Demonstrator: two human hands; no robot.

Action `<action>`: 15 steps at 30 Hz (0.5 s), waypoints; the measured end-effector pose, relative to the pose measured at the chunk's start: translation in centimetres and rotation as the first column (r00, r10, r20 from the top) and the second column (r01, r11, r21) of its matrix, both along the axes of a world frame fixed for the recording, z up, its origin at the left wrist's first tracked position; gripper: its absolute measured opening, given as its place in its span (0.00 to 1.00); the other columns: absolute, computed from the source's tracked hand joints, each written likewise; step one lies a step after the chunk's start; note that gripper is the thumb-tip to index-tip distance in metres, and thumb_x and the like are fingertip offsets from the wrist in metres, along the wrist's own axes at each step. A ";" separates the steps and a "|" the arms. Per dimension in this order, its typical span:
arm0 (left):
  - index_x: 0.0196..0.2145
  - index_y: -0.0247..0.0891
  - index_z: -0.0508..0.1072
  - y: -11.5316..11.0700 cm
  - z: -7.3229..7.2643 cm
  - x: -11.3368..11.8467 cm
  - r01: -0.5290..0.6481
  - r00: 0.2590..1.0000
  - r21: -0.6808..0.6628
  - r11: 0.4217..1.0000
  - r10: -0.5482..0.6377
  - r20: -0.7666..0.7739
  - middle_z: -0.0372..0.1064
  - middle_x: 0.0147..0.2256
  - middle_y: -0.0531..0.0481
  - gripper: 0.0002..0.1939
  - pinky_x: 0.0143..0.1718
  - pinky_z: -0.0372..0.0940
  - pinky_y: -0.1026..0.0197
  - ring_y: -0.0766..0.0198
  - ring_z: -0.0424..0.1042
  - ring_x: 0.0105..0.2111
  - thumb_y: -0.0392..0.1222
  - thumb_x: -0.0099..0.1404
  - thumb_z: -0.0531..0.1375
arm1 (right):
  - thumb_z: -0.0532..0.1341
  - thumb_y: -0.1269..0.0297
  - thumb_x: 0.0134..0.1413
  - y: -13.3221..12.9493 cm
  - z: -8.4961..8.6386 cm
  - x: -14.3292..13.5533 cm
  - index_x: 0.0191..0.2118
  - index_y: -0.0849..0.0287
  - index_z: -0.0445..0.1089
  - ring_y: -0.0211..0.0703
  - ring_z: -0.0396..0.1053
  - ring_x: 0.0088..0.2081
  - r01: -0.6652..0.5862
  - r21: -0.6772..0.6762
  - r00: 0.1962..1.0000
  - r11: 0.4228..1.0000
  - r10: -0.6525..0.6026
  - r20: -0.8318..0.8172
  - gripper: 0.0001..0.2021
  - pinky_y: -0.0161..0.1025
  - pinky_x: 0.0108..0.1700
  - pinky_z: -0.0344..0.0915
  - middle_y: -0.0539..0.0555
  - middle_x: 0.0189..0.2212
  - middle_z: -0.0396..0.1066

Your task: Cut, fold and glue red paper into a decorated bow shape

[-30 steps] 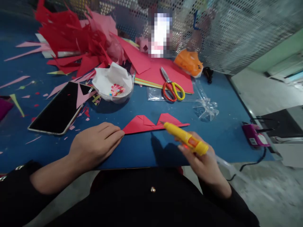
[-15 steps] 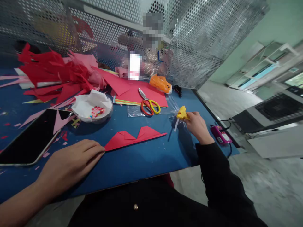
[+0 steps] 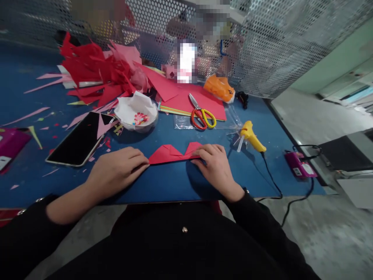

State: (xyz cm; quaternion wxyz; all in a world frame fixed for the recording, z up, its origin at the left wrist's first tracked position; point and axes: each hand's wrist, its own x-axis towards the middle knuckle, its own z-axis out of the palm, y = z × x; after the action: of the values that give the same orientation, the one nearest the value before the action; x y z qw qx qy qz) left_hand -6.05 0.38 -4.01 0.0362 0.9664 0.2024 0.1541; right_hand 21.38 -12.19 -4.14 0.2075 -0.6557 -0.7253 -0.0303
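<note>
A folded red paper piece (image 3: 167, 153) with two peaks lies across the blue table in front of me. At its left end, my left hand (image 3: 119, 167) pinches the paper tip with the fingers together. My right hand (image 3: 214, 165) has its thumb and fingers closed on the paper's right end. To the right, a yellow glue gun (image 3: 253, 137) rests on the table with a clear glue stick beside its front. Red-and-yellow-handled scissors (image 3: 201, 114) lie on stacked coloured sheets (image 3: 177, 105).
A paper-lined bowl (image 3: 150, 118) of small bits stands beside a black phone (image 3: 81, 140). Red scraps (image 3: 93, 70) pile at the back left. An orange packet (image 3: 219, 88) and a purple power box (image 3: 300, 164) are to the right. Perforated metal panels rise behind.
My right hand has let go of the glue gun, which now lies on the table, and has moved left onto the red paper. The view has shifted left.
</note>
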 end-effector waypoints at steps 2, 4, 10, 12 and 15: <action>0.35 0.40 0.77 -0.1 0.1 -0.1 -0.001 1.000 -0.004 1.000 0.001 0.010 0.77 0.34 0.50 0.17 0.31 0.65 0.60 0.59 0.75 0.35 0.45 0.74 0.50 | 0.61 0.66 0.63 0.7 -0.6 -0.3 0.38 0.55 0.73 0.46 0.70 0.42 0.002 -0.039 1.000 0.999 -0.002 -0.004 0.03 0.46 0.49 0.57 0.53 0.38 0.76; 0.35 0.41 0.78 -0.2 0.1 -0.2 -0.011 1.000 -0.010 1.000 0.011 0.021 0.77 0.35 0.50 0.17 0.31 0.66 0.60 0.60 0.76 0.36 0.45 0.73 0.51 | 0.59 0.67 0.64 0.9 -0.8 -0.3 0.36 0.55 0.73 0.45 0.69 0.40 0.005 -0.069 1.000 0.998 -0.006 -0.002 0.06 0.45 0.48 0.56 0.52 0.36 0.75; 0.38 0.41 0.78 -1.5 0.8 0.2 -0.113 0.989 0.019 0.993 0.111 0.097 0.78 0.37 0.48 0.13 0.35 0.69 0.57 0.57 0.76 0.38 0.44 0.72 0.54 | 0.55 0.71 0.64 0.5 -0.3 -0.5 0.33 0.56 0.71 0.44 0.68 0.37 0.001 -0.105 1.000 0.994 -0.003 -0.016 0.10 0.45 0.47 0.54 0.53 0.35 0.74; 0.42 0.40 0.77 -2.8 1.0 1.0 -0.146 0.976 0.094 0.985 0.128 0.178 0.78 0.39 0.46 0.10 0.38 0.70 0.54 0.56 0.76 0.39 0.42 0.72 0.56 | 0.55 0.72 0.63 0.7 -0.1 -0.6 0.33 0.56 0.71 0.44 0.68 0.37 0.007 -0.124 1.000 0.992 -0.010 -0.023 0.10 0.44 0.47 0.54 0.53 0.35 0.74; 0.46 0.35 0.77 -5.0 0.5 2.7 0.003 0.979 0.204 0.979 -0.044 0.197 0.79 0.39 0.45 0.11 0.38 0.69 0.53 0.55 0.75 0.39 0.35 0.70 0.57 | 0.56 0.72 0.63 1.1 0.0 -0.6 0.34 0.56 0.72 0.44 0.68 0.37 0.028 -0.146 0.999 0.989 -0.031 -0.016 0.09 0.44 0.46 0.53 0.52 0.34 0.73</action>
State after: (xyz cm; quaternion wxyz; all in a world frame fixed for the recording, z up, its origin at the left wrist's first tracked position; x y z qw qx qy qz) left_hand -3.33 -4.65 -3.47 -0.0405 0.9469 0.1696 0.2700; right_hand 20.74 -11.07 -4.10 0.1655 -0.6800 -0.7138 0.0256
